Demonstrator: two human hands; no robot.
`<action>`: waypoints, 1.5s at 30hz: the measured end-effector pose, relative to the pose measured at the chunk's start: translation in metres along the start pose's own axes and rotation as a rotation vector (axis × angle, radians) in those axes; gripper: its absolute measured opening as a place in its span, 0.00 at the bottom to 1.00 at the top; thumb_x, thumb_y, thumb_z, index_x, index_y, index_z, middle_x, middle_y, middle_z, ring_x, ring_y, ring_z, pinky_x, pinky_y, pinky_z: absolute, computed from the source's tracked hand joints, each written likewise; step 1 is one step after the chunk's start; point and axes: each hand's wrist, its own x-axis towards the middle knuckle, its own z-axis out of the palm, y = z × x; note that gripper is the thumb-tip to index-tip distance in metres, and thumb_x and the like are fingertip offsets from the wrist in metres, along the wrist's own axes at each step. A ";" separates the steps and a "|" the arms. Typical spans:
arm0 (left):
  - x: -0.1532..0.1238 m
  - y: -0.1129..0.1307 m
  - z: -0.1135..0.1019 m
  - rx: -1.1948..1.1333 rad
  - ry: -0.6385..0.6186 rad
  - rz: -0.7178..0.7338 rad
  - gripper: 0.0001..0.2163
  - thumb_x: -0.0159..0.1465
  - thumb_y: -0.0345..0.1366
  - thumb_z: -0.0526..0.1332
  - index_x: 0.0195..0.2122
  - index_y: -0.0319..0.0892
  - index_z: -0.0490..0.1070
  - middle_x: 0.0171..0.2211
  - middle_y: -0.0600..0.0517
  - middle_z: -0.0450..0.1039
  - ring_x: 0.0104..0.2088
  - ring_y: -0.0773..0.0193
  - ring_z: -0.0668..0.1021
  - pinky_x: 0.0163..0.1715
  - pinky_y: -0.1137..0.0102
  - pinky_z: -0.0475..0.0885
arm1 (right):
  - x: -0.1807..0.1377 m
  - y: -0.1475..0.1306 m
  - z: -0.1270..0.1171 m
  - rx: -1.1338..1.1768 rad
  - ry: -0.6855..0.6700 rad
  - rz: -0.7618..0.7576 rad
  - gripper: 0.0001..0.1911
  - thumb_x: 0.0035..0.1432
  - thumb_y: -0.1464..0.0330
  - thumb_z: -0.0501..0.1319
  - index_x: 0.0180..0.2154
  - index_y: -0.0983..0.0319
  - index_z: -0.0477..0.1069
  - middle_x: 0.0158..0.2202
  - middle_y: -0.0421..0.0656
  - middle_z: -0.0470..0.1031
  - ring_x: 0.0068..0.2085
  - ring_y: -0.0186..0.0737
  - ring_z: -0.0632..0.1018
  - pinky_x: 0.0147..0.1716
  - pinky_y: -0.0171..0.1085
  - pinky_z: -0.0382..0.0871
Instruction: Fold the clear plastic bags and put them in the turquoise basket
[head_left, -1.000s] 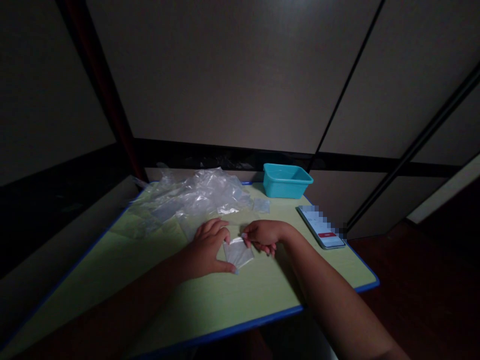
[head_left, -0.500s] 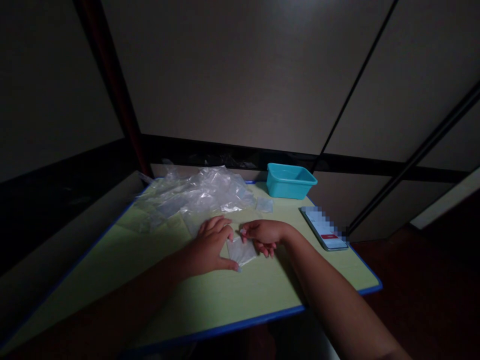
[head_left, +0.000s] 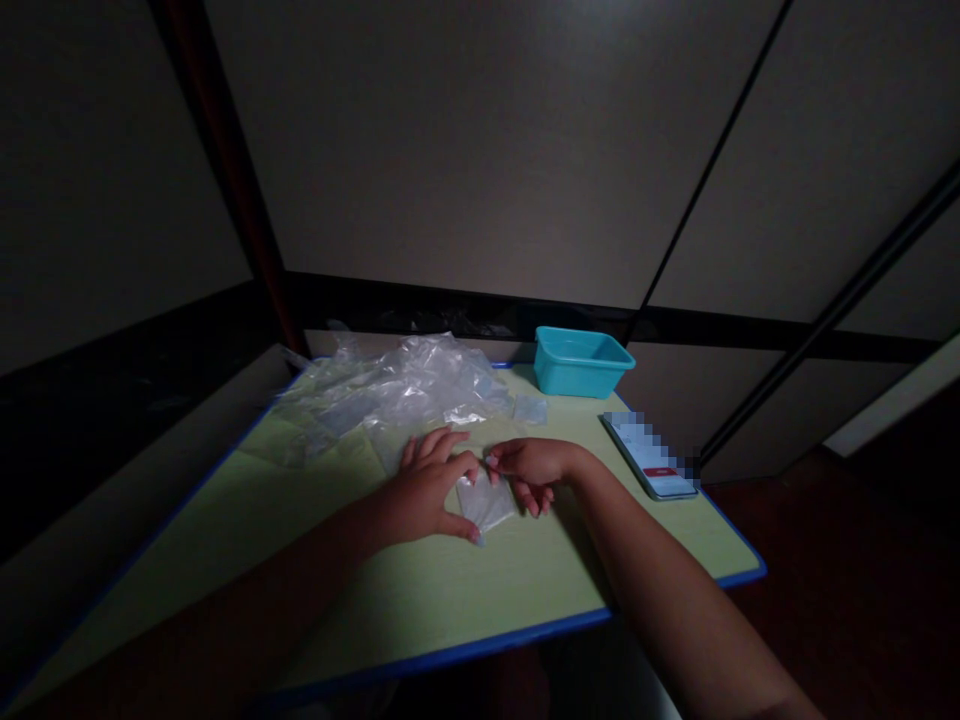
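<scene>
A small clear plastic bag (head_left: 489,502) lies on the pale green table (head_left: 420,600) between my two hands. My left hand (head_left: 427,492) rests on the table at the bag's left side, index finger and thumb pressed on its left corners, the other fingers spread. My right hand (head_left: 529,467) pinches the bag's top edge with thumb and forefinger, the remaining fingers curled down toward the table.
A heap of clear plastic bags (head_left: 390,390) covers the far left of the table, with one small bag (head_left: 529,408) lying apart. A turquoise tub (head_left: 581,362) stands at the far edge. A phone (head_left: 649,456) lies at the right. The table's edge is blue.
My hands and the small bag have barely moved. The left fingers have spread a little and the fingertips of both hands have come closer at the bag's top edge.
</scene>
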 end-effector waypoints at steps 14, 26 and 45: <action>-0.001 0.007 -0.005 0.008 -0.100 -0.110 0.25 0.39 0.56 0.69 0.27 0.41 0.66 0.61 0.37 0.52 0.62 0.39 0.48 0.54 0.40 0.41 | 0.003 0.003 -0.001 0.013 -0.049 -0.032 0.12 0.67 0.62 0.38 0.36 0.59 0.54 0.13 0.37 0.72 0.09 0.35 0.67 0.12 0.29 0.62; -0.004 0.007 -0.011 -0.037 0.172 0.121 0.07 0.59 0.41 0.59 0.30 0.43 0.68 0.54 0.45 0.61 0.58 0.48 0.56 0.54 0.52 0.53 | -0.011 0.007 -0.015 0.338 0.097 -0.243 0.06 0.63 0.68 0.48 0.36 0.62 0.61 0.15 0.37 0.71 0.10 0.30 0.67 0.11 0.27 0.62; -0.004 -0.002 0.005 -0.021 0.139 0.091 0.18 0.47 0.47 0.68 0.33 0.44 0.66 0.52 0.45 0.61 0.56 0.47 0.58 0.53 0.55 0.55 | -0.009 0.012 -0.019 0.890 0.011 -0.501 0.11 0.63 0.69 0.48 0.38 0.66 0.67 0.28 0.45 0.74 0.33 0.40 0.77 0.34 0.46 0.73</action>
